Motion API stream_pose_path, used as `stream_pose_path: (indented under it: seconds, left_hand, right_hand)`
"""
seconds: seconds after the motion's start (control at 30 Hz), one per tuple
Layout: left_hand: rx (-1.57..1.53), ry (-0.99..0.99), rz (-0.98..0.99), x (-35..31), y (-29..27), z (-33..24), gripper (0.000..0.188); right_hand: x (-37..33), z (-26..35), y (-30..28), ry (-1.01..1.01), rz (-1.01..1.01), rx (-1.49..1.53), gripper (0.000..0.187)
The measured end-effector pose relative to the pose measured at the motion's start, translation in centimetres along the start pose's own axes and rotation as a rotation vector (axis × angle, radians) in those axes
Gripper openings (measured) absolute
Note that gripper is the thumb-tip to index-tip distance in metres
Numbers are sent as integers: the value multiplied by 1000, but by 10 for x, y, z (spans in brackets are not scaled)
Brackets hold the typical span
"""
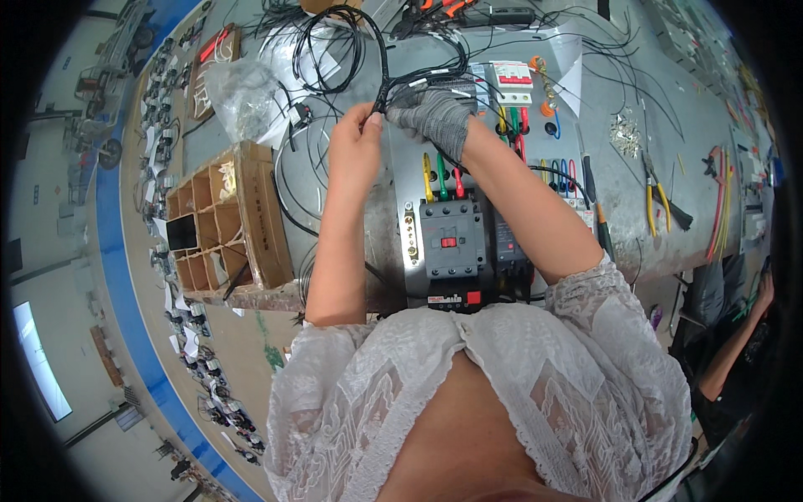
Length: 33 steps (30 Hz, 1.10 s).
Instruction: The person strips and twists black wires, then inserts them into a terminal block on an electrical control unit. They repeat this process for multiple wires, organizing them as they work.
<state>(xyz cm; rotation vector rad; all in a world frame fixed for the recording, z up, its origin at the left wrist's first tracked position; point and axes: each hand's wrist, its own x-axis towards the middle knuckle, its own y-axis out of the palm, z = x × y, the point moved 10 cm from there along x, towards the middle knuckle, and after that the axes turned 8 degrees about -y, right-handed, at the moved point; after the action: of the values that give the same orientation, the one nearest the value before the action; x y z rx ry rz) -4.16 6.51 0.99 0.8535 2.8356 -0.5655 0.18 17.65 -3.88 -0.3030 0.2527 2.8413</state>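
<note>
1. Cable bundle (pixel 384 65) of black wires, in the head view, stands out above the grey worktop (pixel 636 245) between the person's two hands, its long loops spreading toward the far edge.
2. Left hand (pixel 355 140), bare, pinches the bundle's near end between thumb and fingers, a narrow hold.
3. Right hand (pixel 431 117), in a grey knitted glove, has its fingers bent against the bundle just beside the left; whether they grip it, I cannot tell.
4. Black circuit breaker (pixel 452 238) sits nearer the body, below the hands, with yellow, green and red leads at its top; a white breaker (pixel 512 77) lies beyond the right wrist.
5. Divided box (pixel 266 219) stands to the left, near a clear plastic bag (pixel 241 94).
6. Yellow-handled pliers (pixel 651 205) and loose small metal parts (pixel 625 134) lie to the right.
</note>
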Motion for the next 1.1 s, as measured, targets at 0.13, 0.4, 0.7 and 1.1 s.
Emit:
stream_pose_path:
  seconds: [0.13, 0.4, 0.7, 1.1]
  left_hand:
    - [-155, -82, 36, -6, 10, -6, 30]
    - [-151, -180, 142, -7, 11, 6, 41]
    - [207, 125, 233, 25, -8, -7, 20]
    - [753, 259, -83, 28, -13, -55, 40]
  right_hand:
    - [5, 3, 7, -145, 56, 185, 12]
    - [-1, 1, 13, 30, 50, 403, 7]
    - [10, -1, 6, 116, 40, 145, 19]
    - [-1, -2, 10, 218, 25, 258, 17]
